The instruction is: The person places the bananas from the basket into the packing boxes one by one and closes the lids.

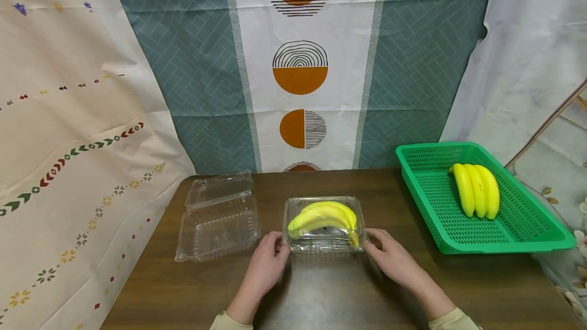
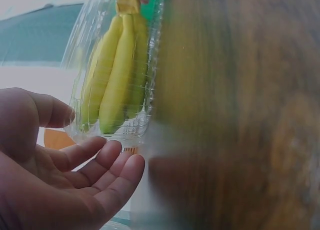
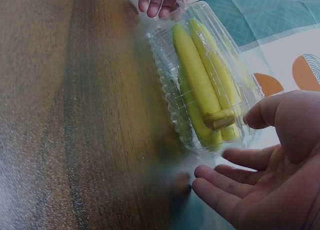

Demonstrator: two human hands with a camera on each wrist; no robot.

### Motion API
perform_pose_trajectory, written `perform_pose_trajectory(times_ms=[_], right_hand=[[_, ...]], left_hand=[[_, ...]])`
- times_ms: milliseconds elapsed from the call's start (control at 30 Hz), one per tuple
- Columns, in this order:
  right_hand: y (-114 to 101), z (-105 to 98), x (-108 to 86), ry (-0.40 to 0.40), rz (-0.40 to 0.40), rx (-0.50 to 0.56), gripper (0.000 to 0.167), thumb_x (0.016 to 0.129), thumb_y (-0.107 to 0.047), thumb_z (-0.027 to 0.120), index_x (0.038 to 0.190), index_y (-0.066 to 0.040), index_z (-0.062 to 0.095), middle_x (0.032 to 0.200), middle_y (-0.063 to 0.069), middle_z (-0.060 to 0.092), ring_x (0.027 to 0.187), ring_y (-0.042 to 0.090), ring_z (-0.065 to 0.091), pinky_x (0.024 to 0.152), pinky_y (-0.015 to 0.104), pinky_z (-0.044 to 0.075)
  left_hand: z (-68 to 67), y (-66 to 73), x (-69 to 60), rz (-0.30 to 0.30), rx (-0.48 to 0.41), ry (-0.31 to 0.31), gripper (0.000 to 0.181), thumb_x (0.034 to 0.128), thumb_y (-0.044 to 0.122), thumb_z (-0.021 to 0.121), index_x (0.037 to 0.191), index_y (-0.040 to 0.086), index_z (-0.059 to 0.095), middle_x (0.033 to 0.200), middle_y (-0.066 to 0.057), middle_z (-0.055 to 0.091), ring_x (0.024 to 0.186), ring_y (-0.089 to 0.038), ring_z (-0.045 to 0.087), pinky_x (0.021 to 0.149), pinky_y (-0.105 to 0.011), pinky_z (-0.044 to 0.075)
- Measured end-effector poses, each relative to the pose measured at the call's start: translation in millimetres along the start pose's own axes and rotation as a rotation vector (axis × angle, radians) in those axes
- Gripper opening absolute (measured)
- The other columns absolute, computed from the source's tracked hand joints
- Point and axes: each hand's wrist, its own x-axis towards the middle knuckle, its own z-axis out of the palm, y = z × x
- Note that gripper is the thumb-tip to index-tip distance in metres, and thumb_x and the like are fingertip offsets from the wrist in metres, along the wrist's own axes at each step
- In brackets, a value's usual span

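A closed clear plastic clamshell container (image 1: 298, 205) with a bunch of yellow bananas (image 1: 325, 215) inside is at the middle of the table. At its left end, my left hand (image 1: 269, 258) holds the corner, thumb on the rim and fingertips at the end wall in the left wrist view. My right hand (image 1: 390, 256) holds the right end likewise; in the right wrist view its thumb (image 3: 260, 112) touches the rim near the banana stem. The lower fingers of both hands are spread loosely. Whether the container's base touches the table I cannot tell.
An open clear clamshell container (image 1: 220, 225) lies at the left of the brown table (image 1: 321, 294). On the right stands a green plastic basket (image 1: 431, 208) with another banana bunch (image 1: 477, 190) in it. Patterned cloths (image 1: 192, 39) hang behind and beside the table.
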Motion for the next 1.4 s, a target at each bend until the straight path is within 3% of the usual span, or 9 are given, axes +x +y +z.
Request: perform_pose_trajectory(times_ms=[233,400,633,1067,1400], right_hand=[[-0.4,0.3,1.9,0.011,0.021,-0.037,0.031,0.111,-0.032,0.065,0.124,-0.005,0.073,0.140,0.015,0.064,0.121,0.028,0.062,0.103,0.052,0.053],[-0.8,0.0,1.9,0.004,0.037,-0.045,0.029,0.111,-0.031,0.065,0.119,-0.005,0.075,0.134,0.010,0.068,0.117,0.025,0.062,0.101,0.050,0.054],[-0.2,-0.6,2.4,-0.023,0.059,-0.053,0.024,0.111,-0.028,0.063,0.112,-0.007,0.074,0.115,0.005,0.065,0.100,0.022,0.058,0.087,0.042,0.051],[0.5,-0.4,3.9,-0.051,0.086,-0.011,0.023,0.110,-0.025,0.060,0.101,-0.008,0.073,0.110,0.003,0.066,0.097,0.022,0.057,0.083,0.040,0.048],[-2.3,-0.3,3.5,-0.050,0.093,-0.005,0.024,0.110,-0.024,0.057,0.098,-0.008,0.071,0.109,0.004,0.065,0.097,0.023,0.056,0.082,0.040,0.046]], left_hand=[[-0.4,-2.0,0.1,-0.015,0.025,-0.011,0.005,0.1027,0.018,0.069,0.101,0.013,0.067,0.095,0.002,0.059,0.087,-0.015,0.057,0.079,-0.040,0.051],[-0.8,-2.3,0.3,-0.005,0.021,-0.007,0.006,0.1018,0.017,0.069,0.098,0.014,0.066,0.089,0.004,0.056,0.082,-0.014,0.054,0.074,-0.037,0.047],[-2.1,-1.5,0.4,-0.029,0.016,-0.035,0.012,0.1047,0.021,0.066,0.094,0.016,0.065,0.083,0.004,0.057,0.079,-0.015,0.055,0.073,-0.038,0.047],[-2.2,-3.5,0.1,-0.049,-0.001,-0.065,0.019,0.1055,0.023,0.064,0.088,0.016,0.061,0.077,0.002,0.054,0.076,-0.017,0.054,0.071,-0.038,0.047],[-2.1,-5.1,0.7,-0.029,-0.026,-0.070,0.021,0.1046,0.021,0.064,0.086,0.016,0.059,0.075,0.003,0.052,0.074,-0.016,0.054,0.069,-0.036,0.045]])
